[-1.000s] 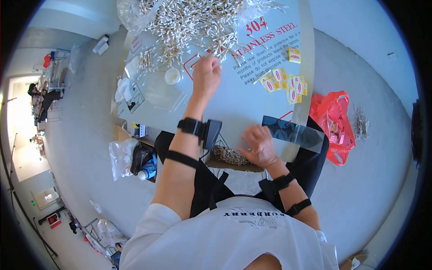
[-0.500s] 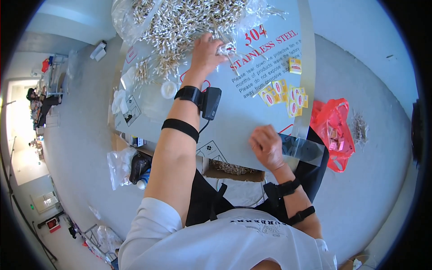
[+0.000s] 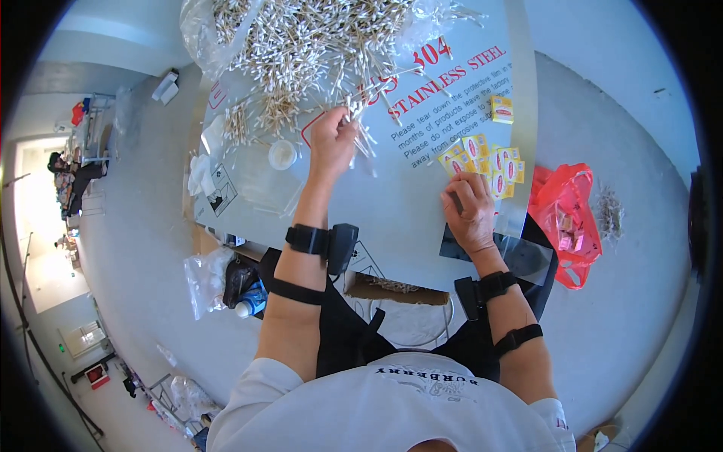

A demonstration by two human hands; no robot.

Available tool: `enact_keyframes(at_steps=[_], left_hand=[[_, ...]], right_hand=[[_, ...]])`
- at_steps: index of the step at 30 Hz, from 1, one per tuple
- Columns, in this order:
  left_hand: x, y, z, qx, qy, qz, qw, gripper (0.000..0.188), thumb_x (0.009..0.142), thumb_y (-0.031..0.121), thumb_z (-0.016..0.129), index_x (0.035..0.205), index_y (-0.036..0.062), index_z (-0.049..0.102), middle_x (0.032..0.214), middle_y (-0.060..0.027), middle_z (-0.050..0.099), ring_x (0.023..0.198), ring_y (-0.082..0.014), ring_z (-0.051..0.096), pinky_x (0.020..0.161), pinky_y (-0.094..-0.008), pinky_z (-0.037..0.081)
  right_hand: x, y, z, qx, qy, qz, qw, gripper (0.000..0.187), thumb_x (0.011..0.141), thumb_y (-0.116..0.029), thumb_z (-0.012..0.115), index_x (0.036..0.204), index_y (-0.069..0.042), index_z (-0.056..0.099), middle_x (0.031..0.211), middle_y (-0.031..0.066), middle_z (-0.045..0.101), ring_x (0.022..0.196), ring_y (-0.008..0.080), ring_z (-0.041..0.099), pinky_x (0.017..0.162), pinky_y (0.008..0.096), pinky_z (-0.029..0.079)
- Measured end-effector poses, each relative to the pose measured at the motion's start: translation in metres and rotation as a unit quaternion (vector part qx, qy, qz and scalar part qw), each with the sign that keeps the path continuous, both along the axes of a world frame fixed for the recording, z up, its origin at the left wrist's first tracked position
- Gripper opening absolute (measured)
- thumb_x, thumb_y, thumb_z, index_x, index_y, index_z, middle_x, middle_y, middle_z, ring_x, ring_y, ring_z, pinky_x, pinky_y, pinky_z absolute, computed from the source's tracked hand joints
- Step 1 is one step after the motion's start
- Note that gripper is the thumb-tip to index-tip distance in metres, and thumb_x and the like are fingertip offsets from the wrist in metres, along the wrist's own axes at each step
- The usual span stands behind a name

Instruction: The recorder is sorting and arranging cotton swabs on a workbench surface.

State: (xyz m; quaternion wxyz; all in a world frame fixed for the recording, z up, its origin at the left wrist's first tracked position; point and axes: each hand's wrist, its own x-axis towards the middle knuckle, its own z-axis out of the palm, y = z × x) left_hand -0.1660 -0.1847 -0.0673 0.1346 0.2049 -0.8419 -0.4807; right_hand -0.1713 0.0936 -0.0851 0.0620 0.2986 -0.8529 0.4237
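Over the table's middle, my left hand [image 3: 334, 141] is closed round a small bunch of cotton swabs [image 3: 361, 139], whose white tips stick out past the fingers. A big heap of loose cotton swabs [image 3: 301, 49] lies just beyond it at the far side. On the right, my right hand [image 3: 470, 215] is curled, its fingertips at the near edge of several yellow printed cards [image 3: 498, 167]. Whether a card is between those fingers is hidden. One more yellow card [image 3: 501, 110] lies apart, farther back. A round white lid or tub [image 3: 283, 155] sits left of my left wrist.
The steel-sheet table [image 3: 392, 218] carries printed film. Clear plastic bags [image 3: 197, 34] flank the heap. A red plastic bag [image 3: 553, 200] with pink packets hangs or stands off the right edge. An open cardboard box [image 3: 399, 292] of swabs is below the near edge.
My left hand has drawn back from the heap toward me with a bunch of cotton swabs. My right hand has moved forward and slightly right, up to the yellow cards.
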Motion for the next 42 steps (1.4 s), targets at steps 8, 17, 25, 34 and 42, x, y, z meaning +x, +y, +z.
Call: enact_keyframes(at_steps=[8, 17, 25, 34, 42], left_hand=[[-0.009, 0.005, -0.003, 0.069, 0.123, 0.013, 0.99, 0.023, 0.083, -0.002, 0.062, 0.105, 0.002, 0.066, 0.087, -0.0079, 0.065, 0.079, -0.0181, 0.06, 0.068, -0.0297, 0.049], [-0.073, 0.015, 0.007, -0.264, 0.122, -0.094, 0.952, 0.023, 0.075, -0.001, 0.067, 0.097, 0.0061, 0.068, 0.096, -0.0129, 0.065, 0.088, -0.0316, 0.062, 0.074, -0.0403, 0.05], [-0.106, 0.004, 0.018, -0.045, 0.239, 0.025, 0.97, 0.01, 0.079, 0.007, 0.073, 0.075, 0.001, 0.066, 0.066, -0.005, 0.064, 0.058, -0.0147, 0.058, 0.055, -0.0329, 0.048], [0.073, 0.059, 0.067, 0.254, -0.127, -0.15, 0.947, 0.014, 0.088, 0.011, 0.07, 0.079, 0.0028, 0.063, 0.072, -0.0014, 0.064, 0.059, -0.0064, 0.053, 0.051, -0.0211, 0.04], [0.151, 0.094, 0.034, 0.079, -0.142, -0.286, 0.945, 0.012, 0.082, 0.006, 0.072, 0.085, 0.0006, 0.062, 0.073, -0.005, 0.059, 0.066, -0.0127, 0.056, 0.06, -0.0269, 0.046]], right_hand=[[-0.004, -0.005, 0.004, 0.026, 0.009, -0.012, 1.0, 0.018, 0.075, -0.004, 0.07, 0.083, -0.004, 0.053, 0.094, 0.011, 0.055, 0.086, 0.0316, 0.055, 0.074, 0.042, 0.048], [-0.003, 0.0, -0.001, 0.046, 0.012, -0.017, 0.999, 0.022, 0.075, -0.006, 0.071, 0.082, -0.005, 0.051, 0.091, 0.0117, 0.053, 0.086, 0.0318, 0.054, 0.073, 0.0425, 0.048], [-0.002, -0.008, 0.003, 0.041, 0.003, -0.004, 0.999, 0.021, 0.075, -0.007, 0.07, 0.082, -0.005, 0.05, 0.09, 0.0124, 0.052, 0.085, 0.0333, 0.054, 0.072, 0.0432, 0.048], [-0.006, -0.002, -0.002, 0.051, 0.019, -0.015, 0.998, 0.019, 0.077, -0.008, 0.069, 0.082, -0.006, 0.051, 0.091, 0.0117, 0.054, 0.086, 0.0334, 0.054, 0.073, 0.0433, 0.048], [-0.002, -0.004, -0.011, 0.061, 0.084, 0.0, 0.995, 0.015, 0.083, -0.009, 0.066, 0.089, -0.005, 0.052, 0.095, 0.013, 0.054, 0.088, 0.0339, 0.055, 0.076, 0.0424, 0.048]])
